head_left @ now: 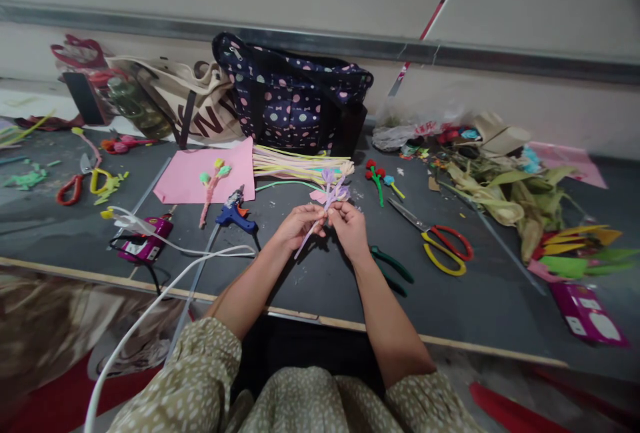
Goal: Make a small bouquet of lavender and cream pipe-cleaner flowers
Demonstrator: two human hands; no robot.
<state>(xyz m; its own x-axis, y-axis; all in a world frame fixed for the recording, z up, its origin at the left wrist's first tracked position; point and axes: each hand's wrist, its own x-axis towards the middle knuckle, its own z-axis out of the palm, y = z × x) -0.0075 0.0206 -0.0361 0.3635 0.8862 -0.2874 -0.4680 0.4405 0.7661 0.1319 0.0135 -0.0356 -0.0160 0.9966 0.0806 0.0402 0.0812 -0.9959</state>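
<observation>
Between my two hands is a purple craft flower with a slim pale purple stem that slants down to the left. My left hand pinches the stem. The fingers of my right hand close on the stem just below the petals. Behind the flower lies a bundle of yellow, cream and pink strips. A blue glue gun rests to the left of my left hand. Green-handled pliers lie beside my right wrist, partly hidden by it.
Scissors with red and yellow handles lie to the right, another pair far left. Pink paper carries a fuzzy pink stem. A white cable crosses the front edge at left. Bags stand along the wall; dried husks lie right.
</observation>
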